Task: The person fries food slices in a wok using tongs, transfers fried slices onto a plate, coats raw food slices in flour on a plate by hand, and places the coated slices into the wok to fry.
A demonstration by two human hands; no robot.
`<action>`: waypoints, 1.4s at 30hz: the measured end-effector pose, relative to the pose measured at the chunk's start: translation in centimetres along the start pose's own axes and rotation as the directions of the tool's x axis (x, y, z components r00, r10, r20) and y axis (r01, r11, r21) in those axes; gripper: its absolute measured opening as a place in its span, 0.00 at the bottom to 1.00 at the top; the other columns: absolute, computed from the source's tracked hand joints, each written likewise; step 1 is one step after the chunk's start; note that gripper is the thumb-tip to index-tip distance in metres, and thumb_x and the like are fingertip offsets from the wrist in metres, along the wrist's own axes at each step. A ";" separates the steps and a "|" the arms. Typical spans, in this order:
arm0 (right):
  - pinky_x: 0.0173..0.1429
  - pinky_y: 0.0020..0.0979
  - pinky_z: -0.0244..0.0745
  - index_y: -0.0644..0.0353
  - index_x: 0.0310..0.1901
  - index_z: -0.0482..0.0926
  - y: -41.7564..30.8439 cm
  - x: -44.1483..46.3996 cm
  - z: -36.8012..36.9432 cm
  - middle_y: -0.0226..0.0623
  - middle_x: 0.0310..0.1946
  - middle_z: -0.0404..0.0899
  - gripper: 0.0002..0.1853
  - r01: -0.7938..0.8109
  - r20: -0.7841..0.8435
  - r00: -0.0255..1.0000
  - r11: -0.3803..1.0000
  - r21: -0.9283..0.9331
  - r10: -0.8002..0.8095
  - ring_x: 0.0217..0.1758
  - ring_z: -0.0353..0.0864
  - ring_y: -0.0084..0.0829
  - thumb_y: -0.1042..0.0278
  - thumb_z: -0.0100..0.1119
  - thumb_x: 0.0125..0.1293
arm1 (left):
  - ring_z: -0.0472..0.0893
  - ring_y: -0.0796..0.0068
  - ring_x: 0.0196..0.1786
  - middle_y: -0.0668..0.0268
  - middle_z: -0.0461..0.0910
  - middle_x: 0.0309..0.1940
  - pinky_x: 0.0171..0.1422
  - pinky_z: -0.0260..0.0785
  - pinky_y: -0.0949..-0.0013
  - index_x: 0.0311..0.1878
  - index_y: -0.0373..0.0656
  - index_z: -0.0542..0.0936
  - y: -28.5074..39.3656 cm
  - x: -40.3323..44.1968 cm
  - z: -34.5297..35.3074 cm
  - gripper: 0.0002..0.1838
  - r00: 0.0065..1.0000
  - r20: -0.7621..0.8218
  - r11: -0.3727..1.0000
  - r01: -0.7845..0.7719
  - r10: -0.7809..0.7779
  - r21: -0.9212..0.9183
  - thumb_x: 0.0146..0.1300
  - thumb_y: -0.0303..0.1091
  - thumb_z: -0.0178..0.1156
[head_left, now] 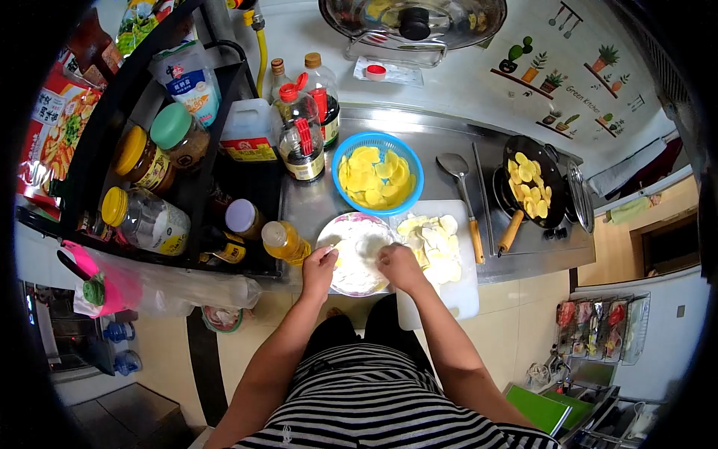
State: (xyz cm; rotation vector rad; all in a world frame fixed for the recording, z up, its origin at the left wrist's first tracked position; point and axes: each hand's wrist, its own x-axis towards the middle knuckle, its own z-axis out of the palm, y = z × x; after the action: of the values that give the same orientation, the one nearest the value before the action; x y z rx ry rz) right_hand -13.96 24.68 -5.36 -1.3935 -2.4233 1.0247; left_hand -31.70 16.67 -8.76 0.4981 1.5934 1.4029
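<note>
Slices [436, 241], thin and pale, lie overlapped on the white board [458, 301] just right of the plate [330, 229]; more, yellower ones fill the blue basket [375, 137] directly behind the plate, and others sit in the black pan [554, 173], well off to the plate's right. The plate itself rests on the metal table [441, 136], near its front edge, with white powder [360, 271] spread over its middle.

The left hand [319, 271] is at the plate's left rim, thumb and forefinger brought close together; a yellowish edge shows beside them, but whether they are clamped on a slice or on the rim I cannot tell. The right hand [402, 267] is curled over the plate's right side, next to the board, its fingers bunched and pointing inward; I cannot tell whether anything is between them.

Each slice should be light and fairly thin, floppy enough to bend a little but likely to snap or tear if folded. The bare ones in the basket behind the plate look moist, so they are probably slippery and prone to cling together; powder should give better grip. The best hold is a gentle pinch at the outer edge, one slice at a time, leaving both faces free. The plate, with loose powder in it, is better steadied by its rim than tilted.
</note>
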 end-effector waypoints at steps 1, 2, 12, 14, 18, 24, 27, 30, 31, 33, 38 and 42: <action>0.40 0.35 0.73 0.66 0.37 0.77 -0.4 0.0 -0.3 0.47 0.29 0.77 0.11 0.031 -0.116 0.993 0.999 0.032 -0.027 0.34 0.78 0.42 0.74 0.61 0.49 | 0.74 0.82 0.33 0.68 0.77 0.33 0.37 0.71 0.76 0.46 0.33 0.77 0.2 -0.3 0.2 0.12 0.998 -0.014 0.995 0.065 -0.066 -0.072 0.61 0.30 0.58; 0.40 0.35 0.73 0.66 0.37 0.77 -0.5 0.2 0.3 0.47 0.29 0.77 0.11 0.030 -0.115 0.993 0.999 0.031 -0.026 0.34 0.78 0.42 0.74 0.61 0.49 | 0.74 0.82 0.33 0.68 0.77 0.33 0.37 0.71 0.76 0.46 0.33 0.77 -0.3 -0.3 0.6 0.12 0.998 -0.014 0.995 0.067 -0.068 -0.072 0.61 0.30 0.58; 0.37 0.29 0.72 0.67 0.46 0.74 -1.8 1.7 3.1 0.43 0.29 0.79 0.13 0.082 -0.206 0.978 0.942 0.325 -0.014 0.30 0.78 0.29 0.74 0.58 0.58 | 0.74 0.80 0.31 0.67 0.74 0.33 0.35 0.76 0.74 0.47 0.32 0.75 -0.7 0.0 2.2 0.12 0.991 0.075 0.992 0.113 -0.109 -0.063 0.62 0.28 0.56; 0.35 0.25 0.71 0.67 0.45 0.76 -1.9 1.7 2.7 0.38 0.28 0.79 0.14 0.114 -0.237 0.970 0.960 0.256 -0.052 0.29 0.75 0.22 0.74 0.61 0.58 | 0.74 0.79 0.33 0.66 0.74 0.34 0.37 0.77 0.72 0.47 0.32 0.75 -0.6 0.3 2.4 0.12 0.993 0.079 0.996 0.084 -0.084 0.011 0.63 0.29 0.55; 0.33 0.23 0.69 0.70 0.42 0.78 -1.0 1.7 2.8 0.33 0.27 0.78 0.13 -0.030 -0.117 0.986 0.809 0.587 0.122 0.26 0.69 0.18 0.72 0.64 0.56 | 0.75 0.79 0.35 0.66 0.74 0.36 0.39 0.77 0.72 0.47 0.33 0.75 -0.8 0.4 1.8 0.11 0.981 0.075 0.956 0.191 -0.179 -0.222 0.63 0.29 0.55; 0.35 0.27 0.73 0.69 0.43 0.79 0.1 1.8 3.6 0.41 0.27 0.81 0.12 -0.049 -0.131 0.980 0.815 0.578 0.152 0.28 0.77 0.25 0.72 0.60 0.58 | 0.75 0.83 0.36 0.68 0.76 0.35 0.39 0.74 0.76 0.46 0.36 0.75 1.1 -1.0 2.9 0.12 0.968 0.234 0.983 0.121 -0.087 -0.136 0.59 0.26 0.60; 0.39 0.24 0.76 0.72 0.49 0.74 -0.6 2.2 3.8 0.37 0.34 0.78 0.13 -0.258 0.135 0.961 0.600 0.758 0.243 0.32 0.76 0.22 0.72 0.48 0.68 | 0.75 0.84 0.34 0.68 0.78 0.34 0.38 0.70 0.79 0.46 0.34 0.76 -1.1 -0.5 2.2 0.16 0.980 0.176 0.992 -0.106 0.092 0.072 0.54 0.27 0.65; 0.39 0.25 0.78 0.71 0.52 0.73 -1.4 1.3 1.4 0.39 0.37 0.77 0.15 -0.301 0.232 0.953 0.528 0.794 0.195 0.31 0.77 0.23 0.74 0.47 0.67 | 0.75 0.83 0.32 0.69 0.78 0.32 0.37 0.69 0.78 0.44 0.34 0.76 -2.3 -0.2 1.6 0.14 0.985 0.171 0.996 -0.022 0.036 -0.083 0.53 0.26 0.64; 0.37 0.26 0.78 0.69 0.53 0.73 -0.5 1.5 0.3 0.40 0.33 0.78 0.16 -0.191 0.178 0.977 0.833 0.518 0.114 0.32 0.78 0.24 0.76 0.48 0.65 | 0.75 0.83 0.33 0.69 0.78 0.32 0.37 0.68 0.78 0.42 0.34 0.76 -1.7 -0.5 1.7 0.13 0.990 0.142 0.996 0.009 0.005 -0.092 0.54 0.25 0.64; 0.39 0.35 0.77 0.65 0.52 0.74 0.7 1.8 -0.3 0.49 0.31 0.80 0.18 -0.048 -0.048 0.997 0.982 0.185 0.057 0.35 0.82 0.38 0.78 0.50 0.58 | 0.75 0.83 0.33 0.69 0.78 0.32 0.38 0.69 0.77 0.42 0.34 0.76 -1.5 -0.5 1.4 0.12 0.992 0.126 0.994 -0.004 0.017 -0.105 0.54 0.25 0.63; 0.45 0.41 0.75 0.64 0.42 0.77 2.4 3.1 2.1 0.52 0.34 0.79 0.14 -0.098 0.044 0.992 0.928 -0.361 0.121 0.39 0.80 0.48 0.71 0.55 0.53 | 0.75 0.84 0.33 0.69 0.78 0.32 0.38 0.68 0.77 0.41 0.35 0.77 -1.4 -0.5 0.9 0.10 0.996 0.081 0.994 -0.036 0.044 -0.104 0.55 0.24 0.62; 0.42 0.39 0.75 0.63 0.39 0.78 0.8 3.5 1.4 0.50 0.32 0.79 0.14 -0.048 0.023 0.998 0.972 -0.231 0.055 0.36 0.80 0.45 0.66 0.59 0.50 | 0.75 0.84 0.33 0.69 0.78 0.32 0.38 0.68 0.77 0.41 0.35 0.77 -0.3 -0.8 0.7 0.10 0.999 0.039 0.986 -0.005 0.012 -0.169 0.56 0.24 0.61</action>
State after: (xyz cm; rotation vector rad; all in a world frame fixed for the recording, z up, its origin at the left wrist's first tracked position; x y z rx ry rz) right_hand -15.95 27.08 -7.58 -1.5287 -2.6096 0.7988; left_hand -30.66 16.32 -8.72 0.4293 1.4267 1.5101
